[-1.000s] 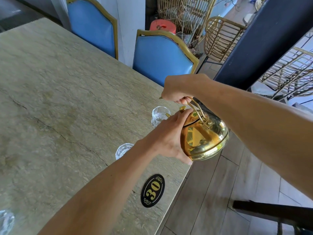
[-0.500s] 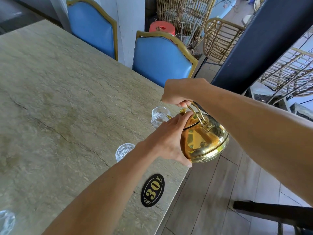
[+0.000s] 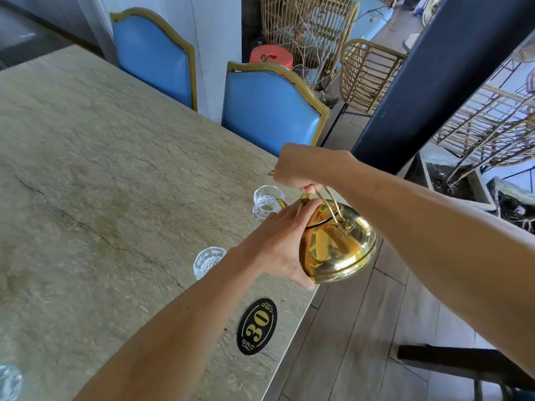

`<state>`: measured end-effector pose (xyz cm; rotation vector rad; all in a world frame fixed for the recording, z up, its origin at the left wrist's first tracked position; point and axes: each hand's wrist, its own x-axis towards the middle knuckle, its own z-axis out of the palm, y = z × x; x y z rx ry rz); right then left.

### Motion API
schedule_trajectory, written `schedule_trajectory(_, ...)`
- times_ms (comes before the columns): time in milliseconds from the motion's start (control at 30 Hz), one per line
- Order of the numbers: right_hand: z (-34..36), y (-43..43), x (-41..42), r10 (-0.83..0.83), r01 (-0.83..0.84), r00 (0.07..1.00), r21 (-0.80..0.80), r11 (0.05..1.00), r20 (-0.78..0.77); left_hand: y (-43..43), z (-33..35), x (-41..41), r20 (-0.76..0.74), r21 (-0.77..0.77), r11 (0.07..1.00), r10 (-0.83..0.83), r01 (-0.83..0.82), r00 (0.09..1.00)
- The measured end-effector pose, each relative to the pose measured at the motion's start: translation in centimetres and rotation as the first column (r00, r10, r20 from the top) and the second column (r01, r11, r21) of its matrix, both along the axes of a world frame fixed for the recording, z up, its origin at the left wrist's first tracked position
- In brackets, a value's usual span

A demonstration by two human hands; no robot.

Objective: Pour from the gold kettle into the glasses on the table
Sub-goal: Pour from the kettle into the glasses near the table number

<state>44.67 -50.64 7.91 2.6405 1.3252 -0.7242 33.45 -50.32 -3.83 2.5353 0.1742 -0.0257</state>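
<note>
Starting nearest the camera, a cut glass (image 3: 8,382) sits at the lower left corner of the view, well apart from the gold kettle (image 3: 337,244) and untouched. Closer to the kettle, an oval "30" plaque (image 3: 257,326) lies flat on the table (image 3: 86,169) near its edge. Just beyond it, the left hand (image 3: 278,244) is spread against the kettle's near side, thumb under the belly and fingertips up on the lid, apparently pressing the lid so it stays on during the tilt. Beside that wrist, on the side away from the kettle, stands a second glass (image 3: 209,261); whether it holds anything I cannot tell. The kettle itself hangs over the table edge, partly above the floor, tipped toward the tabletop. Above it, the right hand (image 3: 301,169) is curled tight around the wire handle (image 3: 330,204), carrying the weight and setting the tilt. The spout (image 3: 281,202) points at a third glass (image 3: 266,202) just past the kettle; no stream is visible, so I judge the pour here is either about to start or ending. Farther off, two blue chairs (image 3: 269,111) are pushed up to the table's far side.
</note>
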Motion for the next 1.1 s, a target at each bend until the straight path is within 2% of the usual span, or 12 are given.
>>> schedule_trajectory(400, -0.9, -3.7, -1.2, -0.092, 0.106, 0.992, 0.162, 0.981, -0.088, -0.8, -0.9, -1.3, -0.064, 0.207, 0.976, -0.061, 0.073, 0.996)
schedule_trajectory(667, 0.6, -6.7, -3.1, -0.069, 0.073, 0.997, 0.227, 0.971, -0.027, -2.2, 0.4, -3.1, -0.034, 0.298, 0.949, -0.095, 0.1, 0.995)
schedule_trajectory(867, 1.9, -9.1, -5.1, -0.155, 0.158, 0.987, 0.256, 0.954, -0.031, -3.4, 2.8, -6.2, -0.004, 0.335, 0.934, -0.128, 0.121, 0.992)
schedule_trajectory(967, 4.1, -10.0, -8.8, -0.092, 0.076, 0.993, 0.204, 0.976, 0.069, -4.0, 4.2, -8.7, 0.029, 0.342, 0.933, -0.132, 0.114, 0.991)
schedule_trajectory(1067, 6.4, -10.5, -11.9, -0.099, 0.089, 0.994, 0.194, 0.977, 0.042, -4.5, 5.8, -11.3, 0.052, 0.337, 0.936, -0.123, 0.099, 0.991)
schedule_trajectory(1100, 7.2, -10.7, -13.3, -0.088, 0.068, 0.991, 0.183, 0.981, 0.103, -4.7, 6.4, -12.5, 0.062, 0.335, 0.937, -0.126, 0.099, 0.99)
